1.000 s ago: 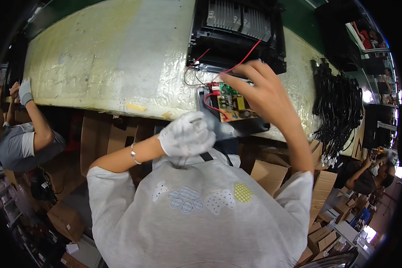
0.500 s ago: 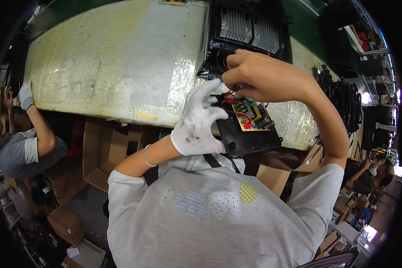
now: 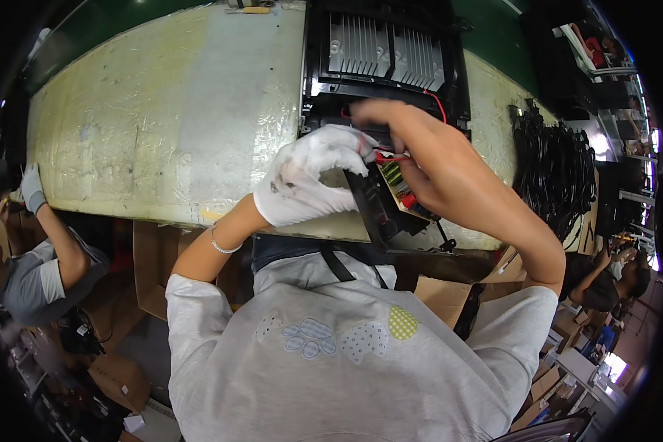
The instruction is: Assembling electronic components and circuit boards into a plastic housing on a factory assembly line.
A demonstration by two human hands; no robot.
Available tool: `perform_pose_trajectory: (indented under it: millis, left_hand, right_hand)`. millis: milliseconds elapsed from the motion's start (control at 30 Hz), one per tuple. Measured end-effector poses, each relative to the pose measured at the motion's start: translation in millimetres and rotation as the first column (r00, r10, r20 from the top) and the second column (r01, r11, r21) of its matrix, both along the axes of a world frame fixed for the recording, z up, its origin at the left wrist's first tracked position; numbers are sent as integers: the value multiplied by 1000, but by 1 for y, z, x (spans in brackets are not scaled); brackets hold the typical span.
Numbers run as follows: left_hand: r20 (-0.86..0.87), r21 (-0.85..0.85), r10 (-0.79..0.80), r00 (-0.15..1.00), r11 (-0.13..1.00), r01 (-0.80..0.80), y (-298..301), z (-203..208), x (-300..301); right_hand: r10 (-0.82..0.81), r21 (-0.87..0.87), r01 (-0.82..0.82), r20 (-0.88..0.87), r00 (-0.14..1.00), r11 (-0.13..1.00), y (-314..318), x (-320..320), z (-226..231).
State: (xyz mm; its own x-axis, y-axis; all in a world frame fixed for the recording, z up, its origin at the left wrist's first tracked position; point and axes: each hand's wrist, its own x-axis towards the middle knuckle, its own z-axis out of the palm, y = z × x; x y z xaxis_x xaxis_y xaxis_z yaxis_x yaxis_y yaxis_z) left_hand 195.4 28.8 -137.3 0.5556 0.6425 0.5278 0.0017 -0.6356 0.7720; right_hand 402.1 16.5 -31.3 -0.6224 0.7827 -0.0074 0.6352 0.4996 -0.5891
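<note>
A black panel [image 3: 370,210] tilts at the near table edge, carrying a small circuit board [image 3: 393,179] with red connectors. Beyond it lies a black device housing [image 3: 458,62] with silvery finned heat sinks [image 3: 357,46]. My left hand [image 3: 306,173], in a white glove, curls at the panel's far left corner, fingertips closed around red wires [image 3: 361,142]. My bare right hand [image 3: 438,158] bends over the board, its thumb and fingers closed by a red wire near a connector. Its index finger is smeared by motion, and the hand covers part of the board.
A wrapped table [image 3: 155,110] spreads left. Black cables [image 3: 552,169] are heaped at the right. A tool with an orange handle [image 3: 256,10] lies at the far edge. Cardboard boxes [image 3: 442,295] stand below the table. A co-worker's gloved hand [image 3: 31,188] is at the far left.
My left hand has moved from spread fingers beside the panel to a curl at the wires. My right hand has come lower over the board. The panel has tilted more steeply.
</note>
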Motion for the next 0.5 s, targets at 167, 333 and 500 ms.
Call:
perform_pose_trajectory:
  millis: [167,333,500]
  left_hand:
    - [-23,-36,20,1000,999,-21,3,1,3]
    - [-12,-10,92,996,996,-92,8,-5,9]
    - [-71,-9,122,990,992,-123,9,5,9]
  right_hand:
    - [-35,149,49,-94,995,988,0,15,4]
    - [-69,255,71,-15,997,964,2,11,5]
    - [68,42,-66,-39,997,997,5,7,8]
